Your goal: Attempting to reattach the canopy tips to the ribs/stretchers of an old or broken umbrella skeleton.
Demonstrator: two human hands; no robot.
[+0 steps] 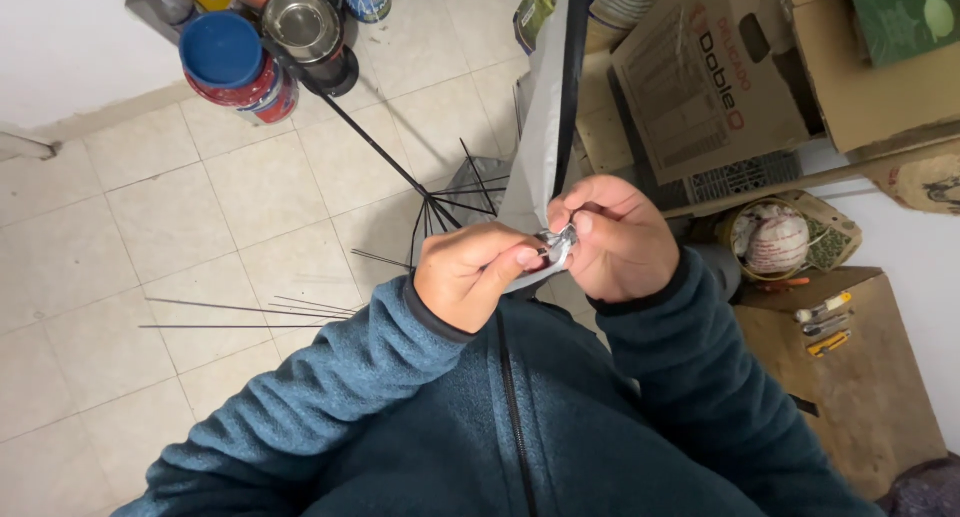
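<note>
We see 2 teal fleece sleeves (330, 397) lowest in view, leading to both hands held close together at chest height. Left hand (470, 272) is curled, thumb and fingers pinching the crumpled lower end of a grey fabric strip (545, 127); right hand (615, 239) is closed on the same end, fingertips touching it. The strip runs up and away from the hands. Beyond, thin black rods (250, 312) lie on the pale tiled floor (200, 207). Farthest: paint cans (255, 52) by the wall, cardboard boxes (720, 67) at right.
</note>
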